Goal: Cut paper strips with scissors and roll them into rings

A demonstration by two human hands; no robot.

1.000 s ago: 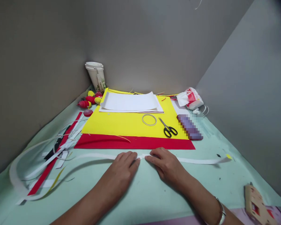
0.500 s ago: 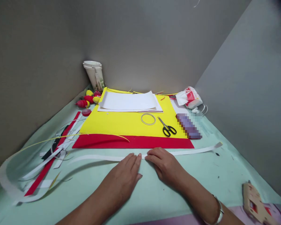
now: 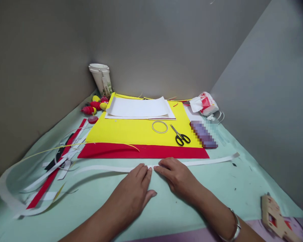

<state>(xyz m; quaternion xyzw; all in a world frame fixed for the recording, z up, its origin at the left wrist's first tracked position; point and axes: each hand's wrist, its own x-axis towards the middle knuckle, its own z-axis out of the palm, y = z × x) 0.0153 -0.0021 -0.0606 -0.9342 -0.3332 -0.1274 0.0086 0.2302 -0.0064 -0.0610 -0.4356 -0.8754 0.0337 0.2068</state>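
A long, narrow white strip lies across the light green cloth, its left part curling up and looping toward the lower left. My left hand rests palm down on its middle, fingers extended and thumb held out to the side. Close beside it, my right hand presses its fingertips onto the same strip, fingers stretched and its thumb mostly hidden underneath. Only a small bit of strip shows between the two hands. Just beyond them are a red sheet and a yellow sheet.
On the yellow sheet lie black-handled scissors, a thin ring and white paper. Red and white strips are scattered at left. A cup and tissue pack stand behind. A glue gun lies lower right.
My left thumb has spread out farther from its fingers. The right fingertips have slid slightly left along the strip, toward my left hand.
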